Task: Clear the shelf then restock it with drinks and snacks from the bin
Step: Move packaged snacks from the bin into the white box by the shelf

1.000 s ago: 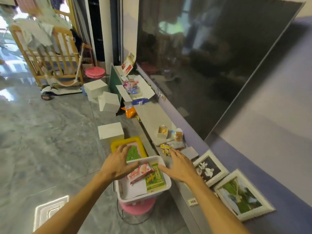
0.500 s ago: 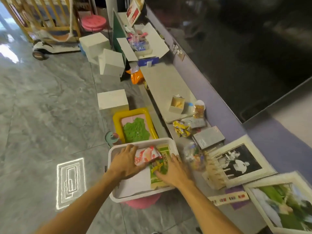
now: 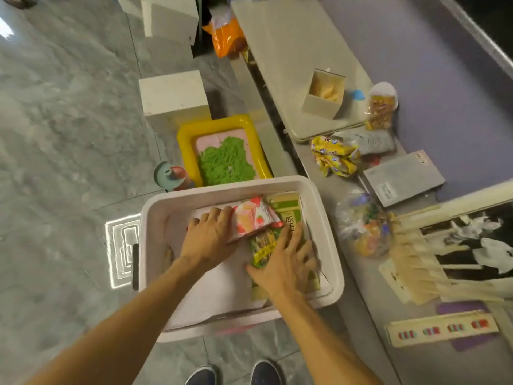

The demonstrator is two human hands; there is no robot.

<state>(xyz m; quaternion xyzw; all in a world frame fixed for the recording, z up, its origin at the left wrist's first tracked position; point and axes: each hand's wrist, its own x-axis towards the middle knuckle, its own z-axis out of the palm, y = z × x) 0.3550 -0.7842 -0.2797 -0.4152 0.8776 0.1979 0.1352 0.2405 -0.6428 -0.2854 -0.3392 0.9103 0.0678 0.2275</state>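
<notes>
A white plastic bin (image 3: 222, 187) stands on the floor in front of me, lined with white paper. Inside lie a pink strawberry snack pack (image 3: 254, 218), a yellow-green snack packet (image 3: 263, 245) and a green box (image 3: 288, 209). My left hand (image 3: 206, 240) is in the bin and grips the left edge of the pink pack. Over the yellow-green packet lies my right hand (image 3: 283, 265), fingers spread on top and thumb at the packet's lower end. The low shelf ledge (image 3: 294, 51) runs along the purple wall to the right.
On the ledge are a small open box (image 3: 323, 93), a snack jar (image 3: 380, 109), a crumpled yellow wrapper (image 3: 333, 157), a grey box (image 3: 402, 176), a clear bag (image 3: 361, 226) and a framed photo (image 3: 477, 240). A yellow tray (image 3: 191, 134) and a white cube (image 3: 173, 95) sit beyond the bin.
My head has tilted down toward the bin. Both hands went from above the bin down into it and closed on the packs.
</notes>
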